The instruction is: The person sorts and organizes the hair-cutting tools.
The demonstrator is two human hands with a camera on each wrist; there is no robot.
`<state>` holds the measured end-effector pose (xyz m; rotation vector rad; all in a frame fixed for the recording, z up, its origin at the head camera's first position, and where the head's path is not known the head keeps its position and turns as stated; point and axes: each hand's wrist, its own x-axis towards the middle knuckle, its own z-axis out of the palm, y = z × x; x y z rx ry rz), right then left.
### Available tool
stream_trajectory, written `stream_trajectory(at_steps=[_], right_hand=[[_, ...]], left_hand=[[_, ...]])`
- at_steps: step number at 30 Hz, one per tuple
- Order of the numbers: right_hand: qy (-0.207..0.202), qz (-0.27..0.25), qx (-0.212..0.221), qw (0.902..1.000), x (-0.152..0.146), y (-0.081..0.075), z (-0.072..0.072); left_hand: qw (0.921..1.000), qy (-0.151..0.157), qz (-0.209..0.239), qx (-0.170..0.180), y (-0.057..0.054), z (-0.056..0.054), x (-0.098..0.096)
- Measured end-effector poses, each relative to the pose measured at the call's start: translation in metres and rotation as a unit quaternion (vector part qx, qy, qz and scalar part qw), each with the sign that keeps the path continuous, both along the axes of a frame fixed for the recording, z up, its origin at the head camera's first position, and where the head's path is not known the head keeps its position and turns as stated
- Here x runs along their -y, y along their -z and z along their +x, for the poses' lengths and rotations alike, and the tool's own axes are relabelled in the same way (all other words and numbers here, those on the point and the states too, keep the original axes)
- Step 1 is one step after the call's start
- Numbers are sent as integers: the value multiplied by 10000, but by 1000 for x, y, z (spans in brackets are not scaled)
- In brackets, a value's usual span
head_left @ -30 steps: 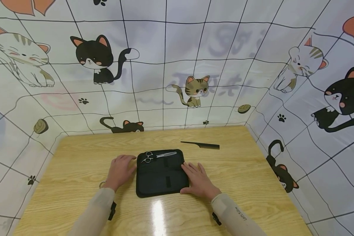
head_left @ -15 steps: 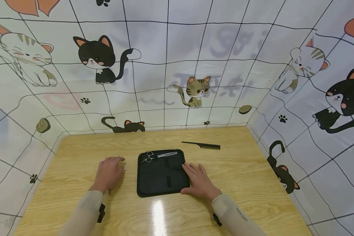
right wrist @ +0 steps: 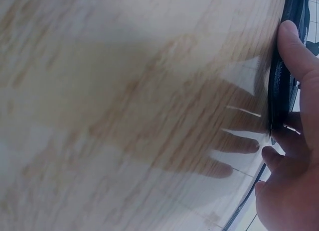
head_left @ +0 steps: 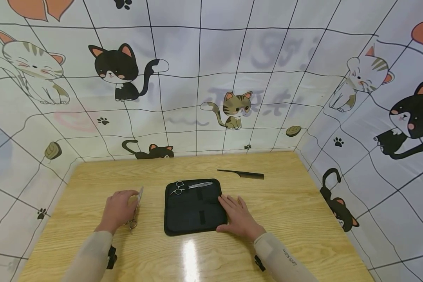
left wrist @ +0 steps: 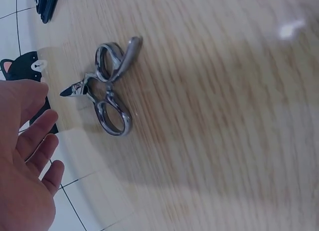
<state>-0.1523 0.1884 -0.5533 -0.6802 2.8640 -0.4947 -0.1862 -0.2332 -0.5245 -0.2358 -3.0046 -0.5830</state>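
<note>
In the head view a pair of metal scissors [head_left: 132, 224] is on the table, blades pointing away from me. My left hand [head_left: 118, 211] is just left of the blades, fingers loosely bent. The left wrist view shows the handle rings of the scissors [left wrist: 117, 74] apart from my fingers [left wrist: 42, 149]; whether a fingertip touches the blade, I cannot tell. My right hand [head_left: 239, 217] rests at the right edge of a black tool case [head_left: 187, 217]. Its thumb [right wrist: 294, 47] touches the case edge in the right wrist view. A second pair of scissors [head_left: 199, 185] lies across the case's upper part.
A black rat-tail comb [head_left: 250, 175] lies behind the case on the wooden table [head_left: 285, 203]. Cloth walls [head_left: 176, 90] printed with cats stand at the back and sides. Light glares off the table in front of the case.
My left hand has moved left from beside the case, uncovering the scissors that its wrist and fingers mostly hid. My right hand has stayed at the case edge.
</note>
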Motion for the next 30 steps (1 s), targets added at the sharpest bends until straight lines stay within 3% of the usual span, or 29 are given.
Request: stream_trajectory(at_steps=[10, 18, 30], right_hand=[[31, 24, 104, 9999, 0, 0, 0], [152, -273, 288, 9991, -1, -6, 3], [301, -444, 289, 9981, -13, -6, 2]], left_hand=[[9999, -38, 136, 7, 4, 11, 7], [9996, -119, 68, 244, 2, 20, 12], [9995, -182, 74, 228, 5, 28, 18]])
